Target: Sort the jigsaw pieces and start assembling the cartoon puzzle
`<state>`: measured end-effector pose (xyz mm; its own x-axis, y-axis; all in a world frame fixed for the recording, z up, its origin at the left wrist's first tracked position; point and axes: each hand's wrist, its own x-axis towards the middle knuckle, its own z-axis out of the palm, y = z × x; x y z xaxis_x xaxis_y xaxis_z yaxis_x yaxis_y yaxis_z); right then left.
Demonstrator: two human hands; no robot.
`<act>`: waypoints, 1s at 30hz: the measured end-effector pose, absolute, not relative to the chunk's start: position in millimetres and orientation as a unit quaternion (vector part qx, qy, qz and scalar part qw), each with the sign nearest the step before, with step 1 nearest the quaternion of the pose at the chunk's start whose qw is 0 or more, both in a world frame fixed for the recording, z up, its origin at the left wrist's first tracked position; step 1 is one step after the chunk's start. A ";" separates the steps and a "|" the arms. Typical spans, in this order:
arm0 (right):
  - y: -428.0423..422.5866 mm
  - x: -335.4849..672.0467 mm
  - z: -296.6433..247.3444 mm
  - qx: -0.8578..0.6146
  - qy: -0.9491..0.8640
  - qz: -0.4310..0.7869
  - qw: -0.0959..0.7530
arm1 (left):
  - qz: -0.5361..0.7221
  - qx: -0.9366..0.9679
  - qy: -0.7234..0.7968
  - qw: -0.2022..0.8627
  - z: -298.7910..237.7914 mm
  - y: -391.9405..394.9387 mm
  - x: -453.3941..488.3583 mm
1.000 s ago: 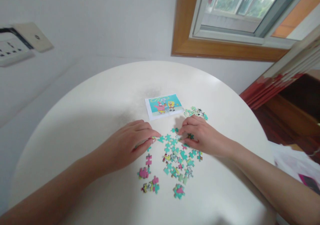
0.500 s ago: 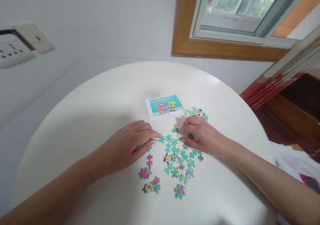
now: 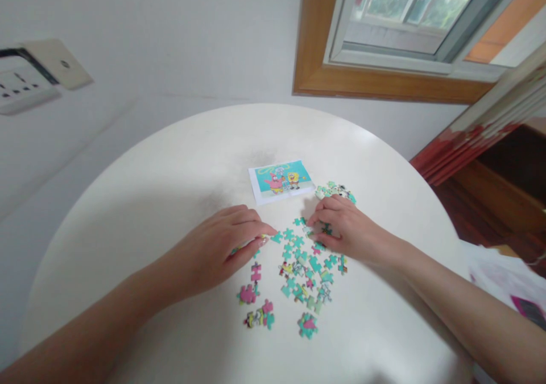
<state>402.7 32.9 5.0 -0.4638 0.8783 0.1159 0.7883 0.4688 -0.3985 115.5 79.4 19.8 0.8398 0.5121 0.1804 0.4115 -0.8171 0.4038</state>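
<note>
My left hand (image 3: 236, 236) rests over the table with thumb and forefinger closed on a puzzle piece (image 3: 264, 236), a yellowish edge of which shows at the fingertips. Partly hidden under that hand lie more pieces. Just right of its forefinger is a turquoise puzzle piece (image 3: 277, 237). My right hand (image 3: 336, 227) is curled at the upper right of the loose pile (image 3: 301, 264), its thumb and forefinger around a pale green puzzle piece (image 3: 307, 231). Other pieces sit beneath its palm.
A reference picture card (image 3: 281, 180) with cartoon figures lies beyond the hands. Another small heap of pieces (image 3: 341, 190) is to its right. Pink pieces (image 3: 247, 294) and a joined cluster (image 3: 307, 325) lie nearer me on the round white table (image 3: 170, 156).
Both hands hold almost the same pose and place. The right fingertips have shifted very slightly; the pieces on the table stay where they were.
</note>
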 end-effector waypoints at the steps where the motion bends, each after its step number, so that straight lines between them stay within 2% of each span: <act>1: 33.1 402.6 5.1 -0.497 -0.841 0.150 0.153 | 0.142 0.943 0.244 0.178 19.8 79.4 115.7; 10: 30.7 402.1 7.8 -0.494 -0.843 0.153 0.149 | 0.143 0.942 0.244 0.181 19.9 79.7 117.0; 17: 27.8 399.4 10.8 -0.513 -0.841 0.096 0.142 | 0.141 0.943 0.242 0.180 20.4 80.1 118.2; 25: 31.1 401.6 7.4 -0.467 -0.862 0.118 0.158 | 0.139 0.945 0.237 0.176 22.3 78.6 117.4; 30: 29.6 403.4 15.7 -0.498 -0.851 0.094 0.137 | 0.139 0.944 0.239 0.179 23.4 78.5 116.2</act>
